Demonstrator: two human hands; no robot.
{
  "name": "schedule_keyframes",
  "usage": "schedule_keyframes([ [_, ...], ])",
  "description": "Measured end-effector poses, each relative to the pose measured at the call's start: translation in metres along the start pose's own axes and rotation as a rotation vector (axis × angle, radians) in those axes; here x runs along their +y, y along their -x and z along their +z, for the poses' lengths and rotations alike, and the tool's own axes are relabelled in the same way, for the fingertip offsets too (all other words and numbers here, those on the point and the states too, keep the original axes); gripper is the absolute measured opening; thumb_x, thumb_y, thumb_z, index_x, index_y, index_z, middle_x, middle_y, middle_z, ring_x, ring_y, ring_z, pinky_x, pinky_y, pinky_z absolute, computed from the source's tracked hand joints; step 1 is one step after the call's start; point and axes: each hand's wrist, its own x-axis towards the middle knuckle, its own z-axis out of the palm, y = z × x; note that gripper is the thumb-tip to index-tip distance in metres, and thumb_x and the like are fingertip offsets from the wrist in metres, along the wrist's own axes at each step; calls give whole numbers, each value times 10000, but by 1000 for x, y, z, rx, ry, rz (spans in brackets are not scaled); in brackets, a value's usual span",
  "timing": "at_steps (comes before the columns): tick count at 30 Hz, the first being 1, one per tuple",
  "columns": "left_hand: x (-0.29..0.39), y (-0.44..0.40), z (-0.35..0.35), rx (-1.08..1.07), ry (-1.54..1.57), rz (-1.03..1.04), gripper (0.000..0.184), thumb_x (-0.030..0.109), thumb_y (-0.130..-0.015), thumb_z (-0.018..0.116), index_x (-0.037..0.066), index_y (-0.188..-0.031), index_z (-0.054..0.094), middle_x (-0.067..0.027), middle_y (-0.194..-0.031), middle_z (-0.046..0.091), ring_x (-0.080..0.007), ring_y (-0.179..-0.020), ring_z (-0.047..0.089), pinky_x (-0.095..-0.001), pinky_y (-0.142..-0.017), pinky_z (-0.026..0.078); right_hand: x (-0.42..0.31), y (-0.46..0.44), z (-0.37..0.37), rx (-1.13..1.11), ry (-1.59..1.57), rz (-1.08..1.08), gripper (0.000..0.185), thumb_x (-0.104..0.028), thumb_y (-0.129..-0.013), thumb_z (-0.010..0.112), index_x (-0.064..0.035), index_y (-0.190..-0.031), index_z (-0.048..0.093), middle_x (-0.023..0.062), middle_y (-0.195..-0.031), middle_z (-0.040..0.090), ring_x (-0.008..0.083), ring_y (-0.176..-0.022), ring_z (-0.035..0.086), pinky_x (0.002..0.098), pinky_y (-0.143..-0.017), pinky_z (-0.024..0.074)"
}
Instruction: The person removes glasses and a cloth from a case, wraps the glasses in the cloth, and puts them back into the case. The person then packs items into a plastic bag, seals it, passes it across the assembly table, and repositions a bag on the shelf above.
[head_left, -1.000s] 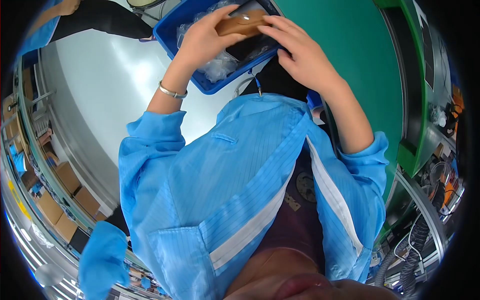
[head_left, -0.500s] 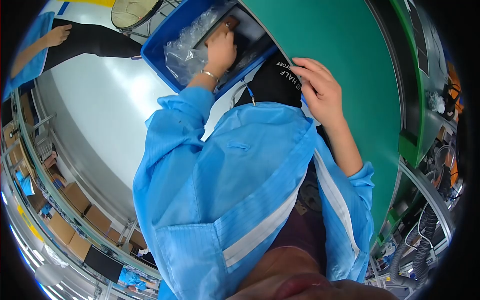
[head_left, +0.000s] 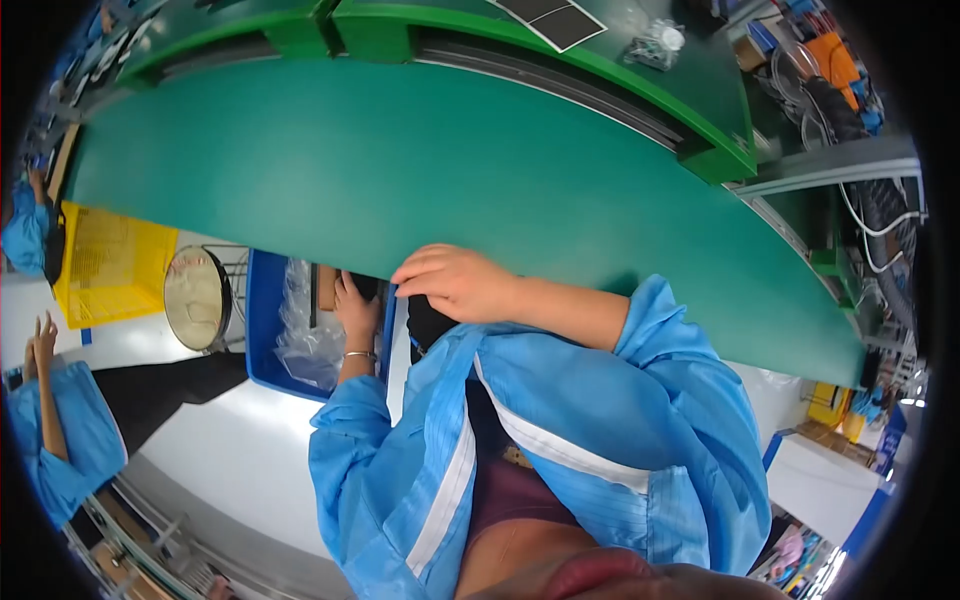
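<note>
My left hand (head_left: pixel 356 312) reaches down into a blue bin (head_left: pixel 257 345) beside the table edge. Its fingers close on a brown block (head_left: pixel 327 287), though the table edge and the hand partly hide the grip. Dark pieces (head_left: pixel 366 286) lie near the fingertips, and crumpled clear plastic (head_left: pixel 298 335) fills the bin's left side. At the near edge of the green table (head_left: pixel 420 170), my right hand (head_left: pixel 460 283) rests with its fingers stretched and slightly bent, holding nothing.
Left of the bin stand a round stool (head_left: pixel 196 298) and a yellow crate (head_left: pixel 110 262). A co-worker's blue sleeve (head_left: pixel 75 430) shows at the far left. A green-framed rail (head_left: pixel 560 85) runs along the table's back, with a clear plastic item (head_left: pixel 657 45) beyond it.
The view has swung round, so the table now spans the top and the bin sits lower left. My left hand remains in the bin at the brown block; my right stays at the table edge.
</note>
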Motion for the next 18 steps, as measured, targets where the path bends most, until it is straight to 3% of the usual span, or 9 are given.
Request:
schedule_keyframes([
  [3, 12, -1, 3, 203, -322, 48, 779, 198, -706, 729, 70, -1376, 352, -216, -1353, 417, -416, -1160, 481, -507, -931, 407, -5, 5, -6, -30, 3, -19, 310, 42, -711, 581, -47, -1000, 653, 113, -1113, 609, 305, -1075, 540, 400, -928, 441],
  [6, 5, -21, -19, -33, 208, 141, 554, 183, -769, 690, 18, -1260, 493, -239, -1151, 573, -416, -999, 582, -475, -841, 477, -10, 19, -38, -53, 76, 46, 324, 27, -745, 555, -57, -1045, 644, 111, -1133, 611, 302, -1053, 562, 408, -922, 452],
  [7, 42, -15, -66, 53, 175, 109, 365, 179, -829, 652, -31, -1121, 585, -216, -944, 653, -335, -806, 656, -386, -707, 534, -12, 27, -55, -45, 82, 101, 324, 21, -753, 546, -58, -1052, 642, 112, -1136, 613, 303, -1046, 570, 410, -921, 456],
  [8, 43, -17, -79, 8, 767, -125, 300, 139, -844, 646, -56, -1068, 602, -142, -935, 665, -194, -757, 632, -306, -671, 501, -15, 36, -72, -39, 87, 154, 325, 16, -761, 536, -60, -1059, 641, 114, -1139, 614, 304, -1039, 577, 412, -919, 460],
  [9, 70, -10, -122, 67, 846, -200, 225, 136, -856, 649, -46, -987, 635, -66, -857, 649, -107, -723, 594, -257, -634, 489, -17, 47, -90, -12, 147, 213, 318, 9, -776, 542, -66, -1068, 643, 111, -1125, 624, 290, -1020, 595, 385, -899, 477],
  [11, 88, 4, -181, 278, 787, 9, 120, 119, -881, 625, 8, -925, 629, -16, -757, 592, -70, -638, 527, -210, -563, 427, -23, 67, -123, 73, 227, 337, 297, 0, -798, 544, -68, -1067, 649, 109, -1093, 640, 275, -994, 617, 356, -872, 498],
  [12, 120, 14, -213, 359, 1013, 81, 95, 112, -894, 608, 20, -912, 614, -7, -731, 571, -58, -601, 488, -192, -553, 395, -27, 78, -135, 131, 246, 405, 283, -3, -804, 539, -62, -1057, 653, 111, -1076, 647, 274, -988, 621, 353, -865, 501],
  [15, 196, 34, -298, 324, 964, 389, 131, 42, -891, 589, -17, -1008, 588, -46, -801, 604, -81, -692, 537, -205, -630, 430, -30, 102, -148, 269, 150, 635, 256, -6, -811, 531, -50, -1027, 662, 116, -1039, 657, 265, -972, 626, 345, -853, 504],
  [18, 281, 39, -357, 388, 936, 896, 539, 27, -795, 651, -19, -1286, 434, -156, -1063, 589, -202, -857, 601, -301, -786, 484, -23, 120, -135, 329, 220, 590, 255, -6, -803, 524, -59, -1006, 669, 119, -1010, 661, 284, -946, 625, 362, -861, 498],
])
